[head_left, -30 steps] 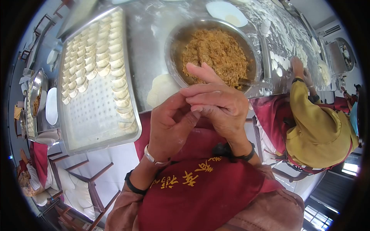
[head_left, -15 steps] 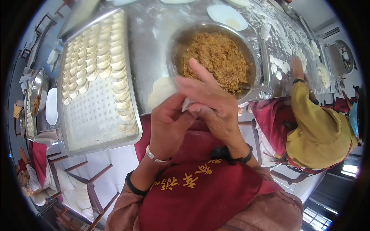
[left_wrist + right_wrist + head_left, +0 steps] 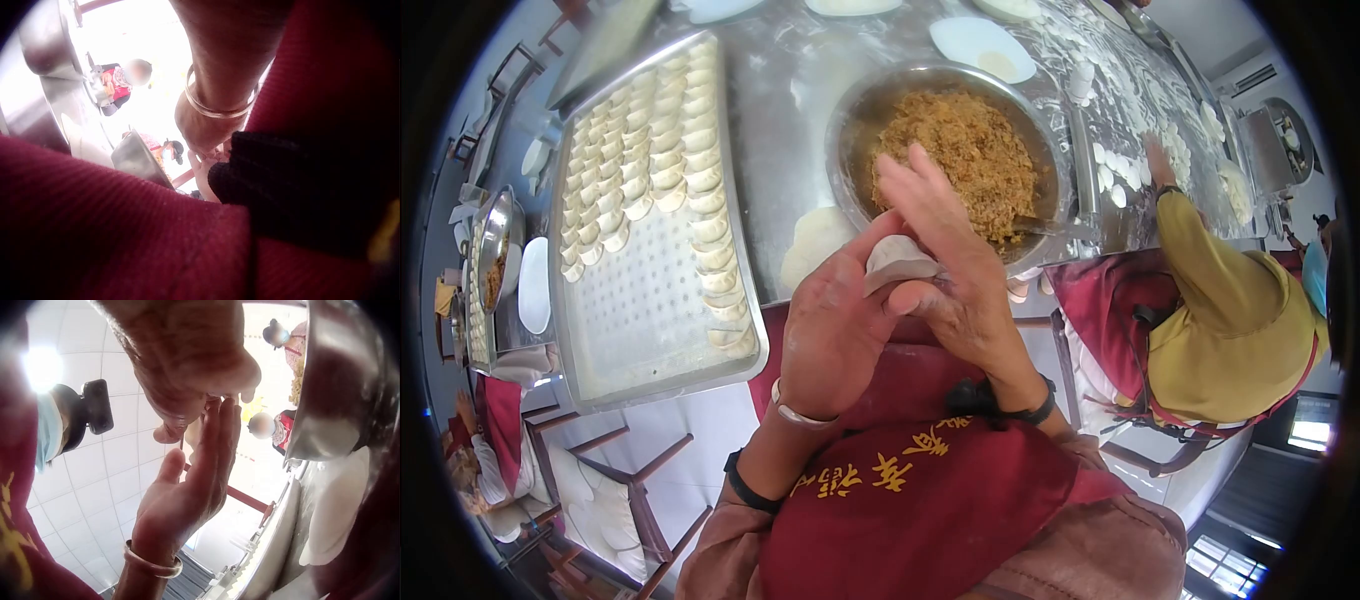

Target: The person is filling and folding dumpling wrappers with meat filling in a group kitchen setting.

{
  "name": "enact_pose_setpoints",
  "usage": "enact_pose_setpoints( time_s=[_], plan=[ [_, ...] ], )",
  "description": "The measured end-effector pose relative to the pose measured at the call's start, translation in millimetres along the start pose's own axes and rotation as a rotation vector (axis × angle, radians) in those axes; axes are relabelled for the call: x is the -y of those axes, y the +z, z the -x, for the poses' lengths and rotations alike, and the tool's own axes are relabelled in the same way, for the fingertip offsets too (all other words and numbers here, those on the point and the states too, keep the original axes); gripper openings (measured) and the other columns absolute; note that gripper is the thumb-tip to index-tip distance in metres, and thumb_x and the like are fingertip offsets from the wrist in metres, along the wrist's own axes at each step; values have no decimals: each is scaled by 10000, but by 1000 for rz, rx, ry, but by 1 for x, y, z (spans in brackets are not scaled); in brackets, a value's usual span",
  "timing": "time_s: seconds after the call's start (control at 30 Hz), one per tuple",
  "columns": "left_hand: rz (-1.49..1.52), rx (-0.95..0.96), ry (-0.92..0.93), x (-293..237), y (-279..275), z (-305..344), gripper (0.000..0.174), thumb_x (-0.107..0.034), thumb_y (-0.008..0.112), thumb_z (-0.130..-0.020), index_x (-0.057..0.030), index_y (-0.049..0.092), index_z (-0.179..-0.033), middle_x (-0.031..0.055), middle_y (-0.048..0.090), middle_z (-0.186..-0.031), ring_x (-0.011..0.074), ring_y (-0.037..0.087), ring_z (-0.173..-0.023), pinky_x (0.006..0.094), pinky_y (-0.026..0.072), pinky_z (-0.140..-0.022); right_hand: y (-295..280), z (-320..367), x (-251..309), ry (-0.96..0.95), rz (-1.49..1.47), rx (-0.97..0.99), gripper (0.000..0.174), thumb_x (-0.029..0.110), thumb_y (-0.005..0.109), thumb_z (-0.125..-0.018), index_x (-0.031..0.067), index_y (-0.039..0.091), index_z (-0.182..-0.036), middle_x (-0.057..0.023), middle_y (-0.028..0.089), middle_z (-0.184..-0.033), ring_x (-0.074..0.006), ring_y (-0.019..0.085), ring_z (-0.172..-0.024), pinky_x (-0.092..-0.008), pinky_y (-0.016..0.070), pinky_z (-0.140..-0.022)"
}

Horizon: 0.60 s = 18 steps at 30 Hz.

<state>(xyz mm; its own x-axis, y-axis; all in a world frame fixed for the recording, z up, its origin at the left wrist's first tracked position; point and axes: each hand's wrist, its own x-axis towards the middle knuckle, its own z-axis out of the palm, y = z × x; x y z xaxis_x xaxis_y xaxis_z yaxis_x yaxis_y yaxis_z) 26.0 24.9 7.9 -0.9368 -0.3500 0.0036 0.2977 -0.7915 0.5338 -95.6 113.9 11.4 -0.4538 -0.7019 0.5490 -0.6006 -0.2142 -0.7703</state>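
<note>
A pale, folded dumpling (image 3: 897,262) sits between my two hands in the head view, low in front of the filling bowl. My left hand (image 3: 832,325) turns its palm up, fingers stretched out along the dumpling's left side. On the other side, my right hand (image 3: 960,275) reaches over with straight fingers pointing away, its thumb at the dumpling's near edge. The right wrist view shows the left hand (image 3: 187,487) with long straight fingers meeting the right hand (image 3: 194,369); the dumpling is hidden there. A metal bowl (image 3: 840,140) of brown minced filling (image 3: 960,150) stands beyond.
A metal tray (image 3: 745,270) with rows of dumplings lies at the left. Flat dough wrappers (image 3: 815,240) lie beside the bowl, and a white plate (image 3: 985,48) is behind it. At the right, another person (image 3: 1230,270) works at small dough pieces (image 3: 1120,165) on the floured table.
My fingers, earlier closed together over the dough, have spread apart, and the dumpling now shows between the palms. The other person's arm at the right has moved slightly.
</note>
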Motion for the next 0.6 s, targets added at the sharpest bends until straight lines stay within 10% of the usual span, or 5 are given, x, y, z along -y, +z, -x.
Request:
enact_pose_setpoints(
  time_s=[0.27, 0.6],
  plan=[
    [22, -101, -45, 5, 1, -2, 545, -247, 433, -1052, 80, 301, -1468, 162, 524, -1358, 236, 560, -1209, 381, 448, -1058, -7, -2, -7, -95, 272, 126, 649, 270, 753, -751, 37, 566, -1328, -153, 519, -1424, -425, 328, -1416, -479, 304, -1131],
    [198, -78, -21, 3, 2, -8, 506, -233, 426, -1056, 42, 323, -1467, 137, 531, -1344, 217, 547, -1225, 385, 419, -1104, 3, 11, -2, 185, -250, -200, 285, -27, 735, -749, -24, 712, -1033, -141, 695, -1162, -321, 545, -1272, -395, 469, -1009]
  ],
)
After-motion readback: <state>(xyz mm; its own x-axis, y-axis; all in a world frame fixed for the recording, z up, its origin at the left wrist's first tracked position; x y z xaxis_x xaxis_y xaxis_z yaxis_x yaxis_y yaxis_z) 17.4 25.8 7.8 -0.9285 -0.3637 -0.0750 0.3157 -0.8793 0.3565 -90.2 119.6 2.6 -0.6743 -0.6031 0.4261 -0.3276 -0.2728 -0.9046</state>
